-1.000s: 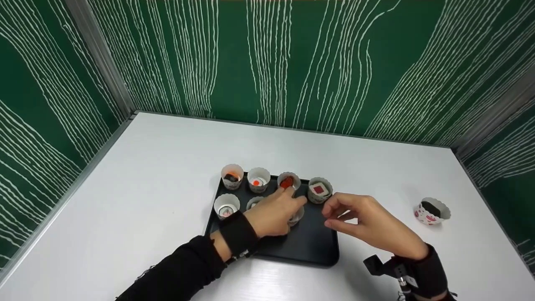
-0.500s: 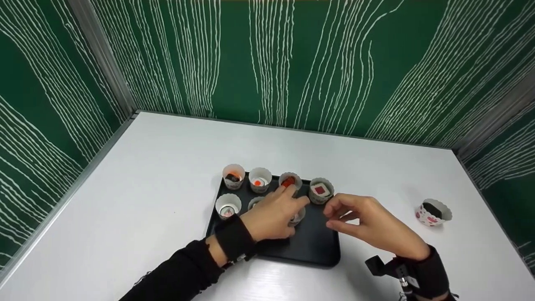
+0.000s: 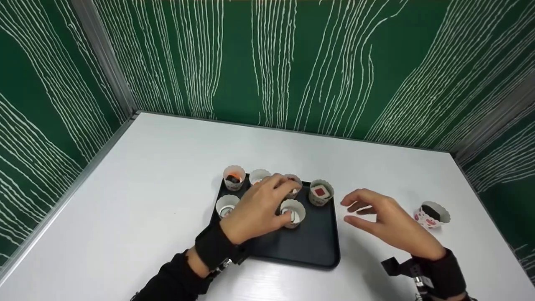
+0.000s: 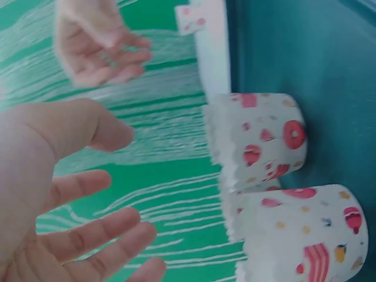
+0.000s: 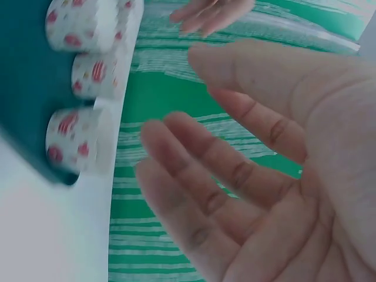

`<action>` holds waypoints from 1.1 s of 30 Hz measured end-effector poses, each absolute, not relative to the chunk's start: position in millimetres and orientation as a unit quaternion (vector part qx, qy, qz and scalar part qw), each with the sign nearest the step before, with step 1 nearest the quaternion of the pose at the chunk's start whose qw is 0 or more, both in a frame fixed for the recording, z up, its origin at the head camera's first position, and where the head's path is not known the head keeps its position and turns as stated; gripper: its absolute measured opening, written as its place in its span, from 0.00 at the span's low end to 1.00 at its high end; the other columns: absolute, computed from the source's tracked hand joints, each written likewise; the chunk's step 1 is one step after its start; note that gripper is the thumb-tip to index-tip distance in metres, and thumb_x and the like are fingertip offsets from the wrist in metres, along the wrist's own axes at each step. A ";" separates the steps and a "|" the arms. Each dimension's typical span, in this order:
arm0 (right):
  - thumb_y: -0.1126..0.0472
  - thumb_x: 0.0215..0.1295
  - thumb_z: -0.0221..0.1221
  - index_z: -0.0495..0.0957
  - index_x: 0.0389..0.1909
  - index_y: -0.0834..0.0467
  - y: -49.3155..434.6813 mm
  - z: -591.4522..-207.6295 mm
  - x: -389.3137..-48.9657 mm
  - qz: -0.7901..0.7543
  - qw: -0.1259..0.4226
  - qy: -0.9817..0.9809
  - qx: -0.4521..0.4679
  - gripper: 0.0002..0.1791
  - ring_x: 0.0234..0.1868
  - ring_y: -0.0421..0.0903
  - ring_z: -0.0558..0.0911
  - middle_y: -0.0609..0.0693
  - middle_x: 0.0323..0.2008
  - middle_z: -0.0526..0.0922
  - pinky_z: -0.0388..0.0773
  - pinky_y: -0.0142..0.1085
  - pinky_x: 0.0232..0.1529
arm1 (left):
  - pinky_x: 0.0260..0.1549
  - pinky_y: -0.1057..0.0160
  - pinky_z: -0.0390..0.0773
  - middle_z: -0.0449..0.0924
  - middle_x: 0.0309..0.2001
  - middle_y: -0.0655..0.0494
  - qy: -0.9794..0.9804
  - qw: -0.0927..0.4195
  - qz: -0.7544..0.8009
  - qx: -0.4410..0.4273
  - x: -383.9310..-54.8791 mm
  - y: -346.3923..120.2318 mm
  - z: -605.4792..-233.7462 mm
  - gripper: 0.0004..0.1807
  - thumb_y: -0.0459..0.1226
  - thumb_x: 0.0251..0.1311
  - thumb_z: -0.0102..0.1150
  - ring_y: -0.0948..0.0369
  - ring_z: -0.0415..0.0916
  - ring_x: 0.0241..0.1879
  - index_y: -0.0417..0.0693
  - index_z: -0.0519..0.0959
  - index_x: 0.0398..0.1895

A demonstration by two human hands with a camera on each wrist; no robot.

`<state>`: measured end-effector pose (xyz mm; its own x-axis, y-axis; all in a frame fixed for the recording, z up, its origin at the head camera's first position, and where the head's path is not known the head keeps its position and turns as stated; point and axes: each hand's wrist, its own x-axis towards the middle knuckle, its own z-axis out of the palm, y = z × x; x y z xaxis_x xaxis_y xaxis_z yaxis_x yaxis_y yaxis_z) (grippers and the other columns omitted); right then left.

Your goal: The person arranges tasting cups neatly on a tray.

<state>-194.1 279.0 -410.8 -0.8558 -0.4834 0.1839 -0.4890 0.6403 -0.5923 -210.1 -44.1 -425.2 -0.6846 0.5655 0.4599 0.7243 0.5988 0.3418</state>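
My left hand point(image 3: 255, 209) is over the black tray point(image 3: 301, 251), above several paper baking cups. Its fingers are loosely bent and apart, with nothing between them in the left wrist view. Just past its thumb stands the front-row cup point(image 3: 299, 220), which has a small whitish piece inside. Beside the tray's right edge, my right hand point(image 3: 388, 217) hovers with relaxed fingers and holds nothing. Nearest to it on the tray is the back-right cup point(image 3: 321, 200), containing a white piece with a red square point(image 3: 320, 191). My left hand hides part of both rows.
On the white table point(image 3: 125, 200), another printed cup point(image 3: 427, 220) with a dark piece point(image 3: 431, 211) stands at the right. The tray's back-left cup point(image 3: 234, 184) holds orange and black pieces. A green wall with white lines point(image 3: 234, 62) rises behind the table.
My left hand has lifted and drawn back left from the back-row cup, uncovering the front-row cup. My right hand has shifted right, away from the tray, its fingers spreading a little.
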 end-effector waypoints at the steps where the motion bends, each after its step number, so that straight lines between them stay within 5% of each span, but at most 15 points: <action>1: 0.59 0.71 0.71 0.83 0.53 0.45 283.3 -411.2 -194.7 0.316 0.020 -0.911 0.263 0.14 0.53 0.37 0.86 0.37 0.50 0.86 0.85 0.34 0.53 | 0.55 0.53 0.83 0.82 0.57 0.52 -0.880 0.156 -0.267 -0.361 -209.3 -46.1 -423.1 0.29 0.38 0.62 0.72 0.55 0.82 0.54 0.50 0.79 0.67; 7: 0.57 0.68 0.73 0.82 0.60 0.47 309.3 -412.0 -199.0 0.263 0.076 -0.932 0.236 0.21 0.56 0.44 0.81 0.40 0.54 0.84 0.76 0.30 0.47 | 0.51 0.55 0.84 0.83 0.54 0.52 -0.875 0.163 -0.291 -0.350 -204.4 -54.7 -414.3 0.27 0.39 0.64 0.73 0.56 0.82 0.51 0.50 0.79 0.66; 14: 0.55 0.66 0.75 0.80 0.65 0.48 353.1 -417.8 -208.3 0.240 0.088 -0.945 0.204 0.28 0.54 0.27 0.68 0.54 0.59 0.81 0.71 0.32 0.29 | 0.56 0.55 0.84 0.83 0.59 0.52 -0.862 0.147 -0.324 -0.362 -200.3 -53.9 -408.6 0.25 0.38 0.65 0.71 0.56 0.82 0.55 0.49 0.80 0.66; 18: 0.56 0.67 0.75 0.77 0.68 0.55 384.0 -421.8 -216.0 0.235 0.074 -0.954 0.171 0.31 0.59 0.53 0.73 0.68 0.63 0.75 0.79 0.50 0.46 | 0.58 0.55 0.83 0.82 0.62 0.52 -0.856 0.133 -0.342 -0.365 -198.2 -53.3 -406.5 0.25 0.38 0.65 0.71 0.56 0.81 0.58 0.48 0.80 0.65; 22: 0.56 0.68 0.73 0.71 0.72 0.61 415.2 -430.9 -220.6 0.234 0.046 -0.963 0.129 0.36 0.65 0.81 0.63 0.80 0.67 0.65 0.62 0.77 0.54 | 0.58 0.55 0.84 0.82 0.63 0.51 -0.851 0.134 -0.343 -0.374 -197.8 -52.7 -406.2 0.25 0.37 0.65 0.71 0.56 0.82 0.59 0.47 0.79 0.65; 29: 0.45 0.70 0.71 0.48 0.85 0.62 452.1 -445.4 -224.2 0.219 -0.038 -0.973 0.054 0.56 0.65 0.91 0.52 0.89 0.72 0.47 0.62 0.81 0.49 | 0.58 0.54 0.83 0.82 0.62 0.50 -0.847 0.126 -0.349 -0.381 -197.2 -54.1 -406.6 0.26 0.37 0.66 0.71 0.54 0.82 0.59 0.46 0.79 0.66; 33: 0.41 0.70 0.70 0.44 0.85 0.65 461.5 -446.3 -226.5 0.216 -0.069 -0.973 0.035 0.60 0.64 0.92 0.53 0.91 0.71 0.45 0.65 0.81 0.48 | 0.59 0.54 0.83 0.82 0.61 0.50 -0.850 0.119 -0.346 -0.379 -196.4 -55.1 -406.5 0.26 0.38 0.67 0.71 0.55 0.82 0.59 0.47 0.79 0.67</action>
